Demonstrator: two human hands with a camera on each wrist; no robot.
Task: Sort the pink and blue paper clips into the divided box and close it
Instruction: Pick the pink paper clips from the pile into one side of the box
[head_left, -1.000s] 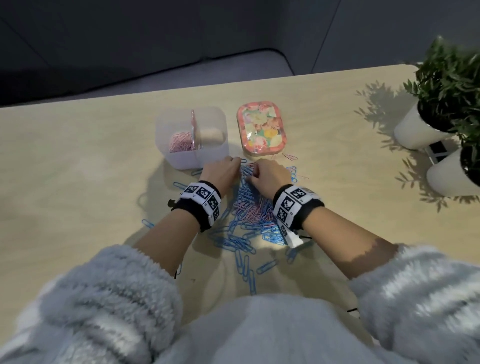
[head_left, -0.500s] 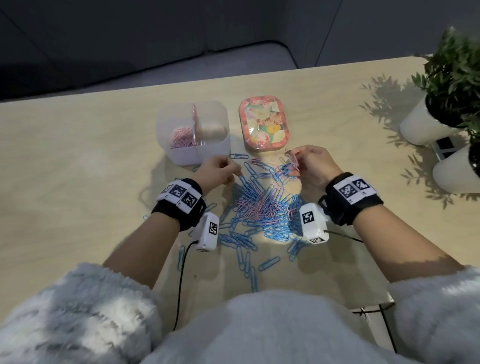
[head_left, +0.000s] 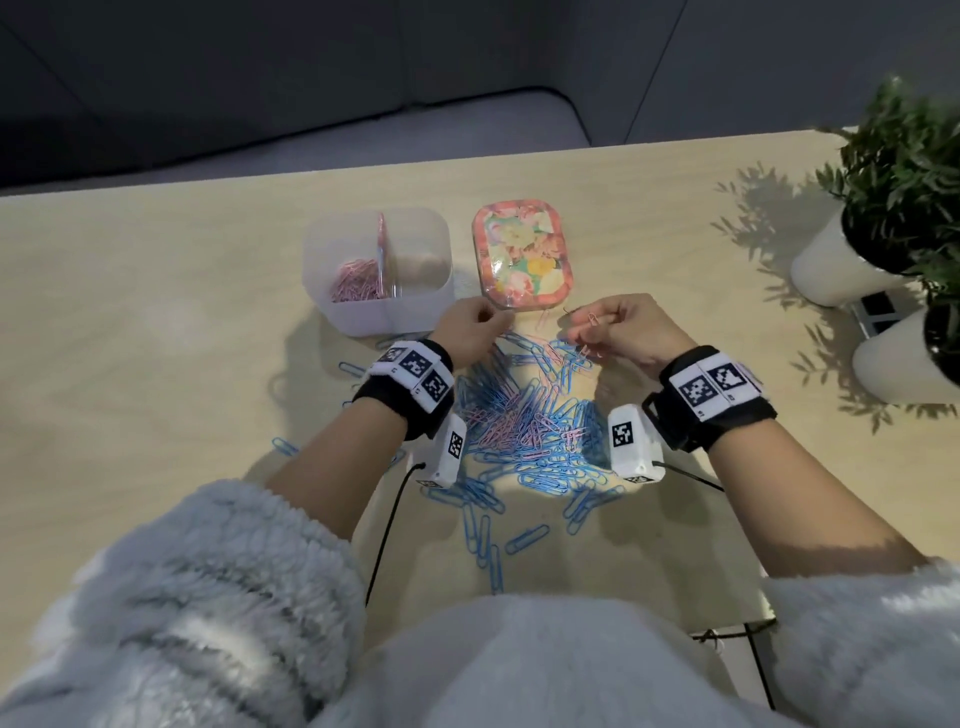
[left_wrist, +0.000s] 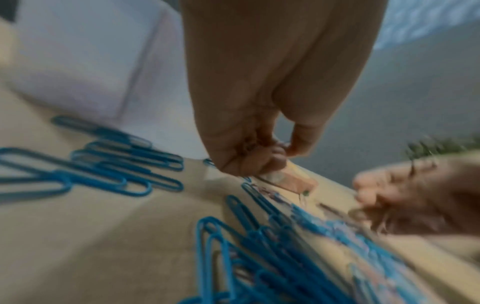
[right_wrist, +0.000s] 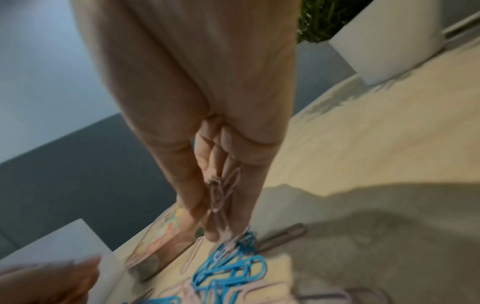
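Head view: right hand (head_left: 631, 332) raised just above the far edge of the mixed clip pile (head_left: 530, 421), fingers pinching a few pink paper clips (head_left: 592, 319), likely gathered in a bunch to spare trips to the box. Left hand (head_left: 467, 332) low at the pile's far left edge, fingers curled; whether pinching a clip cannot be told here. Divided box (head_left: 379, 317) standing open just beyond the left hand, pink clips already in its left compartment, right compartment apparently bare. Floral lid (head_left: 522, 260) flat on the table beside the box, off so both compartments stay reachable. Blue paper clips (head_left: 540, 478) dominating the pile, strays scattered toward the body. Two potted plants (head_left: 857, 265) at far right, well apart.

Left wrist view, blurred: left fingertips (left_wrist: 275, 154) pressed together near the lid's corner, contents unclear; blue clips spread beneath, box wall behind.

Right wrist view: pink clips pinched between thumb and fingers (right_wrist: 221, 191), hanging over blue ones; lid lying between this hand and the box, so a carry over it seems needed.
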